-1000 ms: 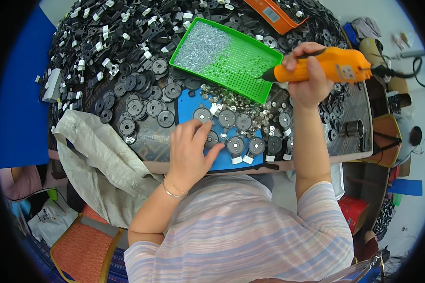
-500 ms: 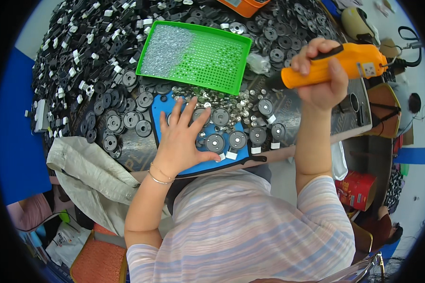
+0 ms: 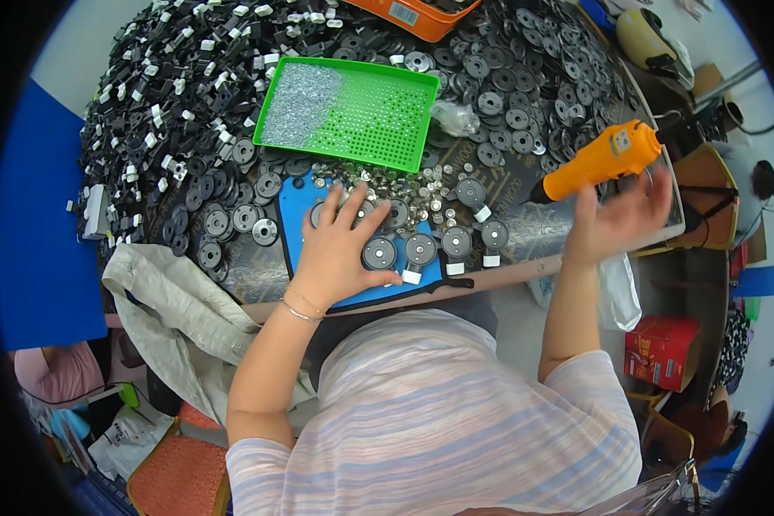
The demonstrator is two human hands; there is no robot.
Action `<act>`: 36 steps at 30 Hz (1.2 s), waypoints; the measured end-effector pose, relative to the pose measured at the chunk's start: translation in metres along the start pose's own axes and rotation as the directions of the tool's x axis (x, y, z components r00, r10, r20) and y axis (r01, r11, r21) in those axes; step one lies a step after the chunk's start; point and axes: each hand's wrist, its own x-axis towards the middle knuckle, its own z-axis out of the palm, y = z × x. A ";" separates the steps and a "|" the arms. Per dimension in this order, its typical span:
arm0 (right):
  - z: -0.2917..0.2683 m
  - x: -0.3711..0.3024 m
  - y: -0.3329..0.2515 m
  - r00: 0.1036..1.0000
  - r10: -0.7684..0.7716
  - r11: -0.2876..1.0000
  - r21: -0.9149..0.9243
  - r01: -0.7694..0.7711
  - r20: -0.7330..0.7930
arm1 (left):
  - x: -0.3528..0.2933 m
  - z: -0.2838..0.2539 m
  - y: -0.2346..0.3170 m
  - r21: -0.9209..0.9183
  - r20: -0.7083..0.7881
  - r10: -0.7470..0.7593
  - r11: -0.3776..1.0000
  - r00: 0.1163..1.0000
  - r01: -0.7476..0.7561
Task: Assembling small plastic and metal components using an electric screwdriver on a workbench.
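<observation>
My left hand (image 3: 337,249) lies with fingers spread over round dark-grey wheels on a blue mat (image 3: 295,215); its fingertips partly cover some of them. Beside its thumb, several wheels fitted with white-ended black holders (image 3: 420,249) stand in a row along the mat and table edge. My right hand (image 3: 612,225) is apart from the orange electric screwdriver (image 3: 606,159), fingers loose and slightly blurred, with nothing in it. The screwdriver is tilted, its dark tip pointing down-left, just above that hand. Small shiny metal parts (image 3: 423,191) are heaped beyond the wheels.
A green perforated tray (image 3: 383,125) holds silvery small pieces (image 3: 301,105) at its left. Heaps of black-and-white holders (image 3: 168,103) and grey wheels (image 3: 499,82) surround it. An orange bin (image 3: 421,21) stands at the back. A pale cloth (image 3: 185,310) hangs at the front left.
My right hand has let go of the screwdriver and dropped lower with fingers opened. The screwdriver has shifted and tilted. My left hand stays spread over the wheels.
</observation>
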 end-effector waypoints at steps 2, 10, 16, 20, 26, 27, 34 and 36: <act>-0.007 -0.016 -0.015 0.932 -0.334 0.940 0.126 0.318 0.139 | -0.001 0.004 -0.004 -0.063 0.020 0.048 0.997 0.999 -0.046; 0.013 -0.057 -0.006 0.297 0.017 0.986 0.033 -0.163 0.955 | -0.018 0.014 -0.010 0.001 -0.236 0.162 0.986 0.958 -0.166; 0.016 -0.073 -0.007 0.338 0.030 0.988 0.025 -0.155 0.941 | -0.020 0.010 -0.015 0.059 -0.260 0.353 0.935 0.899 -0.350; 0.015 -0.070 -0.019 0.390 -0.038 0.988 0.092 -0.121 0.920 | -0.018 0.015 -0.019 0.026 -0.255 0.348 0.935 0.902 -0.354; 0.015 -0.071 -0.020 0.347 -0.074 0.990 0.112 -0.089 0.935 | -0.010 -0.002 -0.016 -0.166 -0.150 0.323 0.923 0.934 -0.346; 0.015 -0.074 -0.017 0.348 -0.072 0.990 0.109 -0.086 0.935 | -0.007 -0.003 -0.017 -0.166 -0.152 0.327 0.922 0.933 -0.350; 0.010 -0.087 -0.003 0.599 -0.053 0.966 0.192 -0.170 0.799 | -0.002 -0.003 -0.021 -0.193 -0.035 0.327 0.925 0.944 -0.328; 0.012 -0.090 0.007 0.688 0.085 0.922 0.206 -0.329 0.721 | -0.005 0.000 -0.022 -0.169 -0.087 0.354 0.916 0.931 -0.364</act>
